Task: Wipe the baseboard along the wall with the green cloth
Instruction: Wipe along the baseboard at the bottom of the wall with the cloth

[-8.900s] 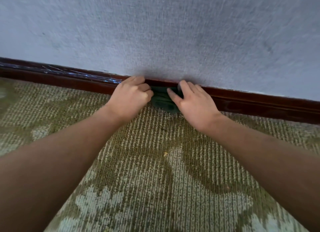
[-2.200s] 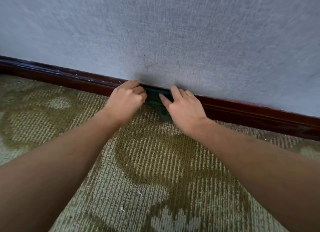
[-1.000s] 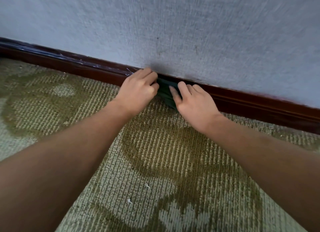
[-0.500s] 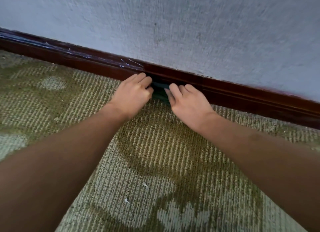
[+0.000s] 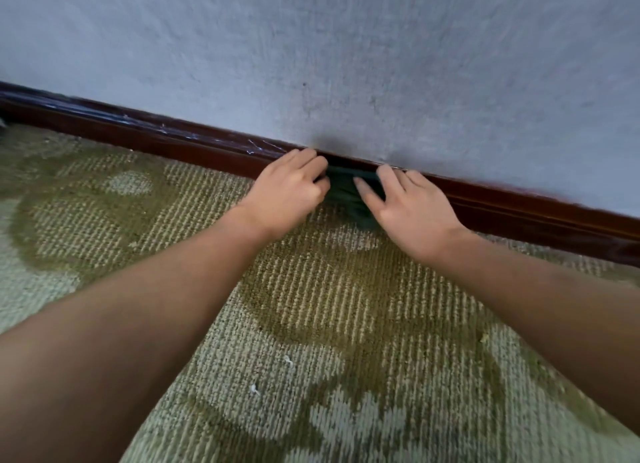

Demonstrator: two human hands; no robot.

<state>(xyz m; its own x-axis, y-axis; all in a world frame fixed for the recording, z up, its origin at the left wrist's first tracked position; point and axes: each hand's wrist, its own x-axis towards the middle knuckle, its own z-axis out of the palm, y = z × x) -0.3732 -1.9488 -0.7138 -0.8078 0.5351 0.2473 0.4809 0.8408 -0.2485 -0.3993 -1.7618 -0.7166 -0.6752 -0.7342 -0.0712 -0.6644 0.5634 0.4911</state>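
A dark reddish-brown baseboard (image 5: 145, 137) runs along the foot of the grey wall, sloping down to the right. The dark green cloth (image 5: 343, 194) is bunched against the baseboard, reaching its top edge. My left hand (image 5: 287, 192) grips the cloth's left side with curled fingers. My right hand (image 5: 412, 209) presses on its right side, fingers spread over the cloth and touching the baseboard. Most of the cloth is hidden under the two hands.
The textured grey wall (image 5: 346, 54) fills the upper half of the view. Below lies a patterned green and beige carpet (image 5: 311, 306) with small white specks of lint (image 5: 254, 389). The baseboard to the left shows pale scratches or dust streaks (image 5: 258, 147).
Both hands and the cloth have shifted up from the baseboard's lower face to its top edge by the wall. The view has slid along the wall since the earliest frames.
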